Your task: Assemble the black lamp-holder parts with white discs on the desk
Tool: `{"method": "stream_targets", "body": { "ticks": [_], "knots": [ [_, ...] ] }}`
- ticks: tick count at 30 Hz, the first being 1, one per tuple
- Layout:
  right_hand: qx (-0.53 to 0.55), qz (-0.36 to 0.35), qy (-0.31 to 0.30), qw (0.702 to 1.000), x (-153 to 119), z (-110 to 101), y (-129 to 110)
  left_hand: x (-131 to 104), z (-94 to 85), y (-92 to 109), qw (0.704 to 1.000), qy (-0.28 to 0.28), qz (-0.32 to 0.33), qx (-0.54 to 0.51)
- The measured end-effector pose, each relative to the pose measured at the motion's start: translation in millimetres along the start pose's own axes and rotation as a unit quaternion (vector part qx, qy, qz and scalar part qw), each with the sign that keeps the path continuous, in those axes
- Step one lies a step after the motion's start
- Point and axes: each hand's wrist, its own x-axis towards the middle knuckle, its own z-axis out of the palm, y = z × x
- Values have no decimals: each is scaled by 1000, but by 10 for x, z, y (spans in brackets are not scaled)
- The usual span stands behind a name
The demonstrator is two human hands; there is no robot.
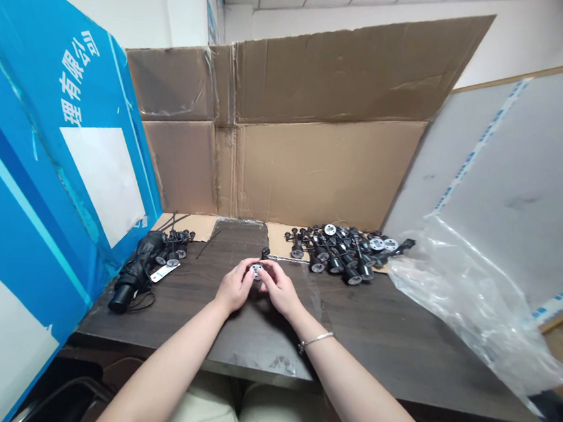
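Observation:
Over the middle of the dark table, my left hand (236,287) and my right hand (281,287) meet around one small black part with a round silver-white face (256,271) that has holes in it. Both thumbs press on that face, and the fingers curl behind it. A small black knob (265,253) shows just beyond the fingertips; whether it belongs to the held part I cannot tell. To the right lies a pile of similar black stemmed parts (349,254) with round pale ends. A smaller group of them (172,248) sits at the left.
A folded black umbrella (137,270) with a white tag (165,271) lies on the table (370,336) at the left. Clear plastic sheeting (472,298) hangs over the right edge. Cardboard (327,166) stands along the back, and a blue panel (20,164) on the left.

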Motion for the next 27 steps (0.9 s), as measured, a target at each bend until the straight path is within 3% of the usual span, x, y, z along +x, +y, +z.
{"method": "stream_targets", "body": {
  "ticks": [14, 27],
  "knots": [
    [132, 68, -65, 987, 7, -21, -21, 2, -34, 36, 998, 26, 30, 41],
    [79, 22, -72, 994, 5, -69, 29, 4, -32, 28, 994, 23, 81, 73]
  ]
}}
